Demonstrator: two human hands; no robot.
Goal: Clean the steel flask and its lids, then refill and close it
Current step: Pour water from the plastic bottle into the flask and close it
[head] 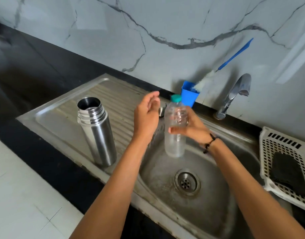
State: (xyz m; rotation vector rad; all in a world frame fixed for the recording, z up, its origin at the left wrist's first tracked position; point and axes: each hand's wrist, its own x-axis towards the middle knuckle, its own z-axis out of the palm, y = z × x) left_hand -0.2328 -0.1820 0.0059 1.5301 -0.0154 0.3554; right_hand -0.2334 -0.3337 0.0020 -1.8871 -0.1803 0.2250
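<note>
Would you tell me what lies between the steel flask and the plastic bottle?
In the head view, only the open left hand hovers between steel flask and plastic bottle, above bare ribbed drainboard.

Both forearms reach forward, bare. Right hand (191, 129) curled in a grip, thumb in front, black cord band on the wrist. Left hand (146, 114) raised beside it, fingers loosely curved, holding nothing.

Silver steel flask (98, 133) left of grey sink (217, 200); behind sink, blue cup (189, 96), blue-handled white brush (233, 57), white grey-veined wall (165, 23); right, white lattice basket (269, 152); teal-capped clear bottle (175, 131).
</note>
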